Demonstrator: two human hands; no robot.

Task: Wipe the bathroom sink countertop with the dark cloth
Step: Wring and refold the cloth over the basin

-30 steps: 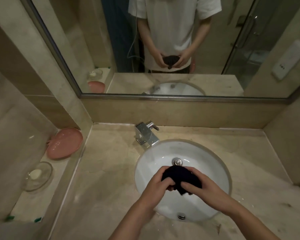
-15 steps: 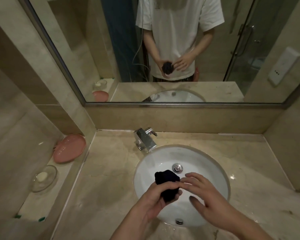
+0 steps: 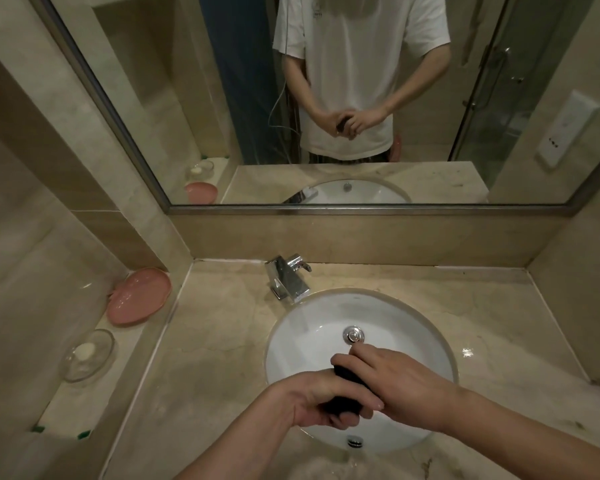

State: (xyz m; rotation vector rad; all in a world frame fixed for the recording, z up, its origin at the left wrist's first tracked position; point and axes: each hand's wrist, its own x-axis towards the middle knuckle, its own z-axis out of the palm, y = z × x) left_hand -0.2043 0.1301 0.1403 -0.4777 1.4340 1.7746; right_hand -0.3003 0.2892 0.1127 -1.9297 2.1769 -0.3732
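Above the white basin (image 3: 312, 344), both hands grasp the dark cloth (image 3: 349, 375): the left hand (image 3: 321, 398) curls round its lower end, and the right hand (image 3: 400, 386) closes over the top. It looks like wringing or bunching before any wiping; the beige surface (image 3: 219, 344) is untouched. Next, the cloth must be carried out of the basin and pressed flat on the surface, probably beside the faucet (image 3: 286, 277).

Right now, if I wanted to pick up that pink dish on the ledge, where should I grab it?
Probably take the pink dish by its raised rim on the sink side, coming from the right. It leans tilted against the left wall, so the wall side is blocked and its open face points toward the countertop. Pinch the rim, thumb inside. The glass soap dish sits just in front, so stay above that.
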